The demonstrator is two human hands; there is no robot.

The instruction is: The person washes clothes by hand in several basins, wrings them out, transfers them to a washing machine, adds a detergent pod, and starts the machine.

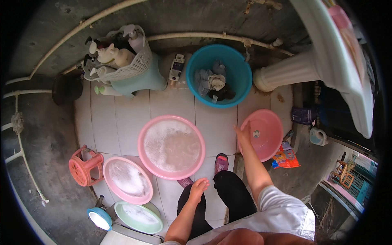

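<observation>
My right hand (244,132) grips the left rim of a pink plastic basin (267,143), which holds no water. My left hand (199,187) hangs above my left leg with loosely bent fingers and nothing visible in it. Just forward of it, a larger pink basin (171,147) holds foamy, cloudy water. Left of that, another pink basin (127,180) has white suds, and below it a pale green basin (139,216) also has suds. At the back a blue tub (218,75) holds a pile of cloth items.
A red plastic stool (83,167) stands at left. A basket of bottles (116,63) rests on a pale blue stand at the back. A white pedestal sink (310,65) rises at right, near an orange package (286,159). Pipes (183,36) run along the walls. A small blue basin (99,220) is lower left.
</observation>
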